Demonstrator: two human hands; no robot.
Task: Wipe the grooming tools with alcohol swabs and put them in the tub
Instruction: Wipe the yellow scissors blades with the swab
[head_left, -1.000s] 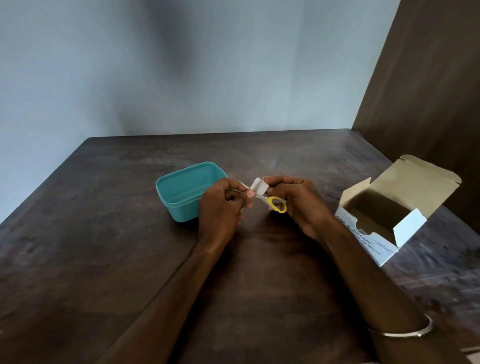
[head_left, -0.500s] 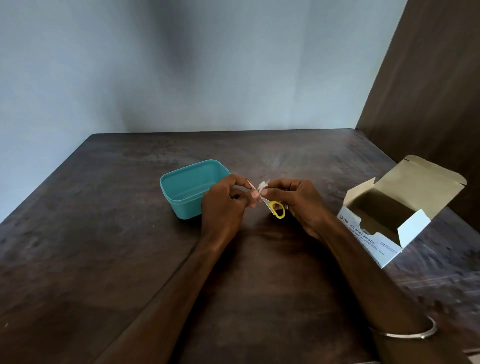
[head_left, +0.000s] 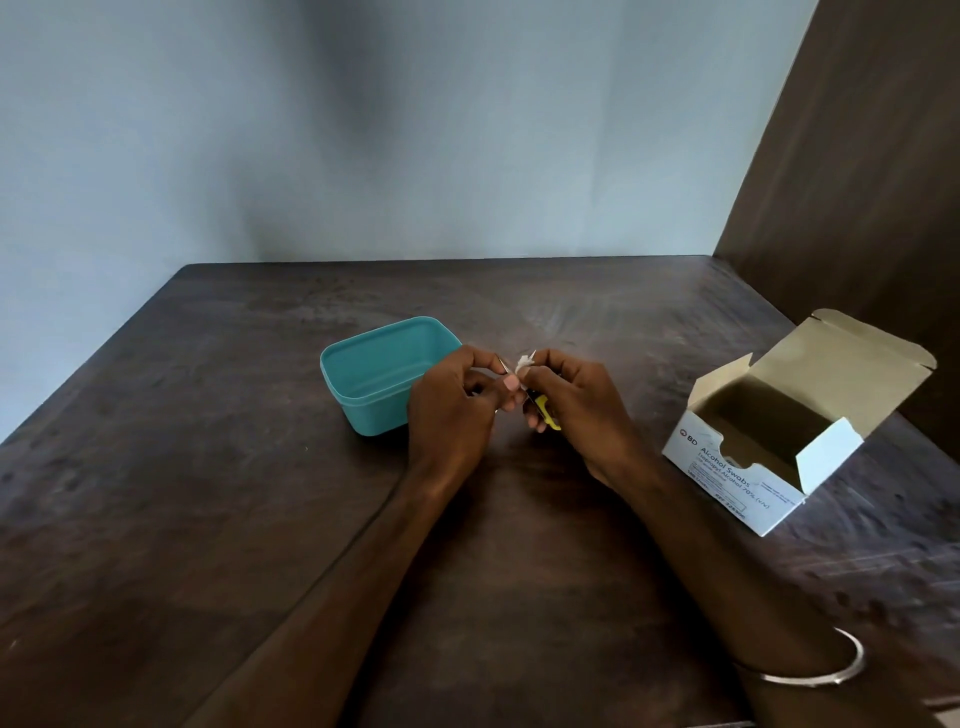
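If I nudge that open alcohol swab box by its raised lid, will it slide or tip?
The alcohol swab box looks like thin card and shows nothing inside, so probably light. Its lid flap stands tall, so a push there likely tips or flexes it; pushing low should slide it.

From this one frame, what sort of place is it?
Probably a plain room at home, not a clinic: a worn dark wooden table in a bare wall corner, holding only a teal tub and an alcohol swab box.

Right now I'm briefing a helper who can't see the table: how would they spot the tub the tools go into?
On the dark wooden table, look just left of the person's left hand, across from the open white alcohol swab box at the right edge. The tub is a small rounded rectangular container, lidless. It is the only teal thing there.
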